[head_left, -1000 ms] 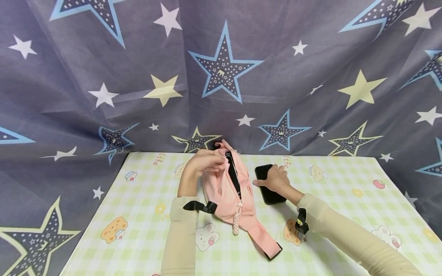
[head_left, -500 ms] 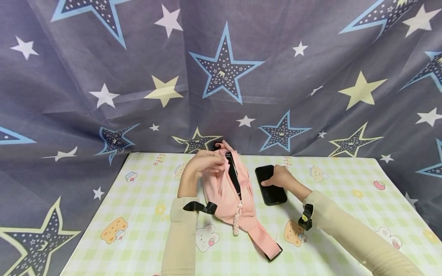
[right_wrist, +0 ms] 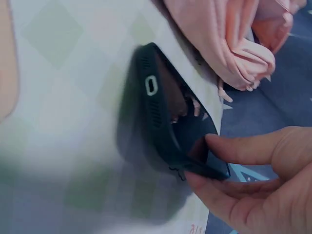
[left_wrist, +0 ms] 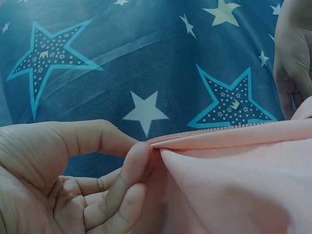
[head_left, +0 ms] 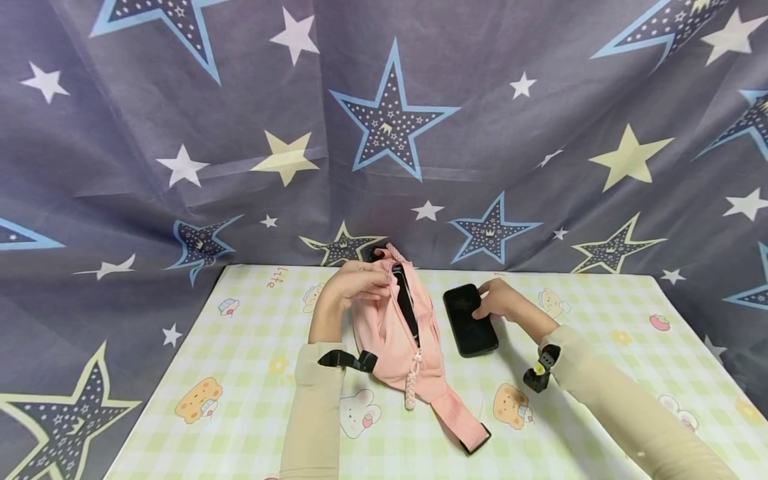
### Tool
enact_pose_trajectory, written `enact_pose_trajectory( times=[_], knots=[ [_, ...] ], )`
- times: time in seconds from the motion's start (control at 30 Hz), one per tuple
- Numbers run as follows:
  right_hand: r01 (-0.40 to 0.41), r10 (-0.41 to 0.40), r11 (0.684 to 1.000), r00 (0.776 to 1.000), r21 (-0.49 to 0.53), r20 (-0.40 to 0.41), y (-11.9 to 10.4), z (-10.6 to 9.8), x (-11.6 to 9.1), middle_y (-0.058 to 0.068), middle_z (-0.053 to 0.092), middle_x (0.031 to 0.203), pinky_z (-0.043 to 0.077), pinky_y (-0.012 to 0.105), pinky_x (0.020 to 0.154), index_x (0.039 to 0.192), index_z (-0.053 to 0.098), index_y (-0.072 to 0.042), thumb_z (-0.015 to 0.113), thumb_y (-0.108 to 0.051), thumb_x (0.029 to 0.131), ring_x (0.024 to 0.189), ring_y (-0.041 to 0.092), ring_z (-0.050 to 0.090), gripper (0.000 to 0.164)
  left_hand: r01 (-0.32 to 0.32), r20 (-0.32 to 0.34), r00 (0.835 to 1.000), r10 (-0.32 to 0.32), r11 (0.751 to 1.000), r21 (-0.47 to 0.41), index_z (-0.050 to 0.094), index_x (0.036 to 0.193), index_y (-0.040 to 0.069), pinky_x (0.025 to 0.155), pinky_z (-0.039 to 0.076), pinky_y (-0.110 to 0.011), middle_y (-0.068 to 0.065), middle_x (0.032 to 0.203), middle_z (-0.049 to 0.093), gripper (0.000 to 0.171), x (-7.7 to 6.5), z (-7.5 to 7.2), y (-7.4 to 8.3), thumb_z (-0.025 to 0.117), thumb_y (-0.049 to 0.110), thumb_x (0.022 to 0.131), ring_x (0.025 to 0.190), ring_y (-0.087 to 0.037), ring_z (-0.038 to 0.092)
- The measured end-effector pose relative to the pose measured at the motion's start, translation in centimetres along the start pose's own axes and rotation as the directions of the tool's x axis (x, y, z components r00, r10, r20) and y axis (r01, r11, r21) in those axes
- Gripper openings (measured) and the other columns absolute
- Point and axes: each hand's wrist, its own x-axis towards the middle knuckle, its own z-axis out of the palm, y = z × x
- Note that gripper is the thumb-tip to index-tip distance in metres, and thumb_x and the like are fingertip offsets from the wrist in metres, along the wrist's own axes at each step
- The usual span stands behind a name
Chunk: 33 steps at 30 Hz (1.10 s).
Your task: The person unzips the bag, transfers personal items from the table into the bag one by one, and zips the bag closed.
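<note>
A pink waist bag [head_left: 384, 333] lies on the table with its zipper undone, and black shows inside the slit. My left hand [head_left: 354, 283] pinches the far part of the zipper edge between thumb and fingers; the left wrist view shows the pink fabric [left_wrist: 234, 165] stretched away from the fingertips. Right of the bag is a black phone [head_left: 465, 323] in a dark case. My right hand [head_left: 501, 300] grips it by its right side, thumb on the screen and fingers beneath. In the right wrist view the phone [right_wrist: 161, 112] is tilted, charging port facing the camera.
A braided zipper pull [head_left: 411, 387] hangs at the bag's near end, where a pink strap [head_left: 459, 420] with a black end runs toward me. The table [head_left: 252, 400] has a green checked cover. Behind its far edge hangs a star-patterned curtain [head_left: 240, 200].
My right hand has shifted right across the phone, from over its upper part to its right edge, uncovering more of the screen. The left hand and the bag stay put.
</note>
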Motion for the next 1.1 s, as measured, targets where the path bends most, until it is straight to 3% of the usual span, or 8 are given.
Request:
enact_pose_trajectory(
  times=[0.17, 0.33, 0.6, 0.83, 0.97, 1.1],
  knots=[
    [-0.022, 0.015, 0.995, 0.997, 0.100, 0.075, 0.3, -1.3, 0.0, 0.028, 0.059, 0.117, 0.062, 0.040, 0.090, 0.135, 0.042, 0.022, 0.067, 0.012, 0.087, 0.087, 0.026, 0.073, 0.056, 0.016, -0.016, 1.000, -0.016, 1.000, 0.014, 0.069, 0.094, 0.002, 0.058, 0.060, -0.020, 0.004, 0.062, 0.070, 0.007, 0.1, 0.0, 0.1, 0.064, -0.001, 0.091, 0.058, -0.004, 0.069],
    [-0.034, 0.006, 0.983, 0.989, 0.181, 0.150, 0.6, -2.0, 0.3, 0.012, 0.062, 0.101, 0.060, 0.041, 0.095, 0.133, 0.042, 0.022, 0.062, 0.012, 0.090, 0.083, 0.013, 0.068, 0.048, 0.017, -0.024, 1.000, -0.017, 1.000, 0.011, 0.069, 0.095, 0.002, 0.058, 0.060, -0.020, 0.004, 0.063, 0.071, 0.007, 0.1, 0.1, 0.2, 0.065, -0.001, 0.091, 0.058, -0.004, 0.069],
    [-0.098, 0.054, 0.975, 0.975, 0.199, 0.217, 1.0, -2.4, 0.6, 0.005, 0.066, 0.091, 0.062, 0.038, 0.086, 0.141, 0.037, 0.015, 0.060, 0.008, 0.093, 0.078, 0.015, 0.068, 0.054, 0.018, -0.015, 1.000, -0.018, 1.000, -0.009, 0.069, 0.098, -0.001, 0.060, 0.061, -0.020, 0.003, 0.065, 0.071, 0.009, 0.0, 0.1, 0.2, 0.064, -0.003, 0.092, 0.059, -0.005, 0.069],
    [-0.128, 0.073, 0.973, 0.960, 0.193, 0.271, 1.3, -2.7, 0.8, 0.006, 0.070, 0.101, 0.062, 0.035, 0.082, 0.150, 0.029, 0.010, 0.059, 0.002, 0.097, 0.086, 0.016, 0.070, 0.061, 0.017, -0.017, 1.000, -0.017, 1.000, 0.020, 0.069, 0.095, 0.003, 0.060, 0.060, -0.021, 0.004, 0.063, 0.070, 0.007, 0.0, 0.0, 0.2, 0.064, -0.001, 0.092, 0.059, -0.004, 0.069],
    [-0.148, 0.079, 0.965, 0.952, 0.217, 0.297, 1.5, -2.7, 0.9, 0.003, 0.068, 0.095, 0.061, 0.033, 0.080, 0.148, 0.030, 0.008, 0.057, 0.004, 0.097, 0.083, 0.015, 0.068, 0.058, 0.020, -0.013, 1.000, -0.020, 0.999, 0.026, 0.070, 0.091, 0.007, 0.060, 0.060, -0.020, 0.005, 0.063, 0.071, 0.008, 0.1, 0.0, 0.1, 0.064, 0.000, 0.092, 0.059, -0.004, 0.069],
    [-0.143, 0.069, 0.964, 0.950, 0.226, 0.304, 1.6, -2.8, 1.0, 0.001, 0.067, 0.092, 0.062, 0.032, 0.078, 0.147, 0.031, 0.008, 0.055, 0.004, 0.097, 0.080, 0.014, 0.068, 0.056, 0.017, -0.005, 1.000, -0.016, 1.000, 0.021, 0.069, 0.095, 0.003, 0.060, 0.060, -0.020, 0.005, 0.064, 0.071, 0.007, 0.1, 0.0, 0.0, 0.064, -0.001, 0.092, 0.059, -0.004, 0.069]
  ],
)
